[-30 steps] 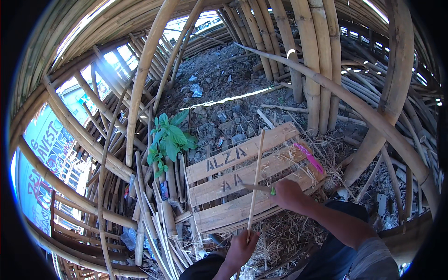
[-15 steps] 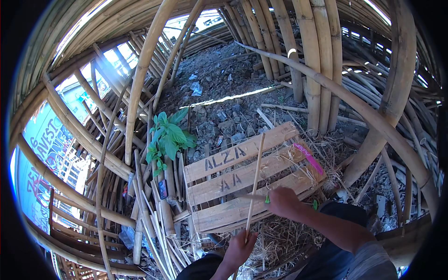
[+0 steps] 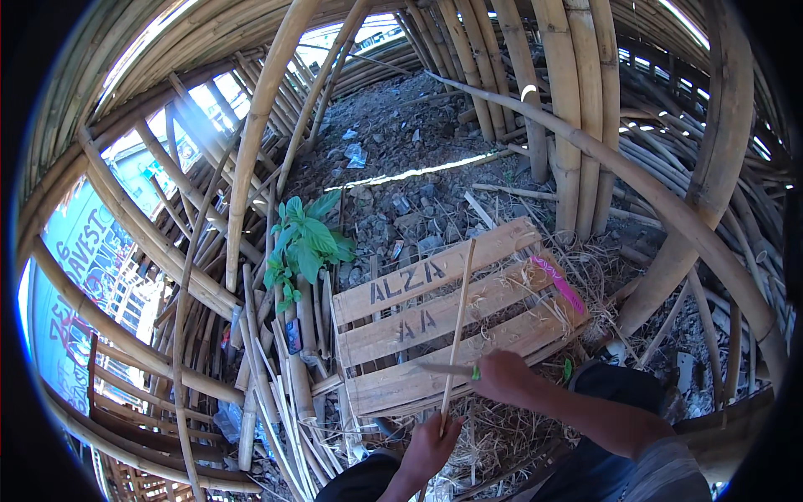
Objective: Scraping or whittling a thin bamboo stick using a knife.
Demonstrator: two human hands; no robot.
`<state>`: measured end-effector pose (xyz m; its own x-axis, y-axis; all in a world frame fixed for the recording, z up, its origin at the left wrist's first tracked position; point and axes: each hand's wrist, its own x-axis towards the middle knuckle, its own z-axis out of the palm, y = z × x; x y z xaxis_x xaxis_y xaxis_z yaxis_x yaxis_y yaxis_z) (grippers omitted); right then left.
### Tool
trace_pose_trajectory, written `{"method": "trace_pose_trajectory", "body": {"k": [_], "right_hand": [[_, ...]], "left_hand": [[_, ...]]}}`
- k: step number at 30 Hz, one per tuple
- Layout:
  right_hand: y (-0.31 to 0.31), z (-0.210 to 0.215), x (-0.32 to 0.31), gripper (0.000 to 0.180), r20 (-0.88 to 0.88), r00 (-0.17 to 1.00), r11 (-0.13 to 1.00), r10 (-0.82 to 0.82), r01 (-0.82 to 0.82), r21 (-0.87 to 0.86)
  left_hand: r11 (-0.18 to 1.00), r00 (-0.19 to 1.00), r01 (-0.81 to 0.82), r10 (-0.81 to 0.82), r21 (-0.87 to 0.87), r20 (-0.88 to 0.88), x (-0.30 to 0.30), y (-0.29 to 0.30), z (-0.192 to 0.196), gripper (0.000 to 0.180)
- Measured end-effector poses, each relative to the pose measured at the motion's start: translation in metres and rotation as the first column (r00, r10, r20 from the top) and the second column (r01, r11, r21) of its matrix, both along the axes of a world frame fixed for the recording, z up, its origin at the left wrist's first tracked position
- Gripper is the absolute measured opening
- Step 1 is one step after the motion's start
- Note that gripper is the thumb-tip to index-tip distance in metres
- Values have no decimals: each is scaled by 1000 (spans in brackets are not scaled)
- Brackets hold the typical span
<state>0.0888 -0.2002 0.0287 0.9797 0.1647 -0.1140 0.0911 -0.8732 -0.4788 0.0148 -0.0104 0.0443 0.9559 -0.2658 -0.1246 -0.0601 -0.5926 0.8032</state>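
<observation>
The person works over a wooden pallet (image 3: 452,322) lying on the ground among stacked bamboo poles (image 3: 577,100). The left hand (image 3: 431,448) is clamped around the lower end of a thin bamboo strip (image 3: 458,326), which rises steeply across the pallet toward the far side. The right hand (image 3: 502,376) is closed on the green handle of a knife (image 3: 447,368) whose blade points left and meets the strip just above the left hand.

Judging by the pale shavings (image 3: 502,293) strewn over the pallet's right half and the ground near it, a fair amount of paring is already done — yet the blade sits low on the strip, so most of this strip's length appears still to be worked.

The pallet's 2 far slats carry dark stencilled lettering. A pink strip-shaped tool (image 3: 556,284) lies at its right end. Left of the pallet, among thin canes, stands a small dark packet (image 3: 293,335) with a label, near a green leafy plant (image 3: 305,243). Far left, a blue painted wall (image 3: 75,276) bears red lettering — seen through the poles.
</observation>
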Motion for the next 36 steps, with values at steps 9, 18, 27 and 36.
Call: {"method": "trace_pose_trajectory", "body": {"k": [9, 18, 27, 36], "right_hand": [[-36, 10, 45, 27, 123, 966, 973, -229, 230, 3], [7, -10, -1, 29, 146, 966, 976, 214, -206, -67], [-35, 11, 31, 30, 57, 997, 999, -51, 50, 19], [-61, 22, 64, 29, 42, 942, 942, -332, 330, 56]], "left_hand": [[1000, 999, -14, 13, -27, -46, -4, 0, 15, 29], [1000, 1000, -13, 12, -24, -16, -5, -1, 8, 29], [999, 998, 39, -39, -1, -47, -8, -4, 3, 30], [1000, 998, 27, -27, 16, -49, -11, -5, 12, 31]]}}
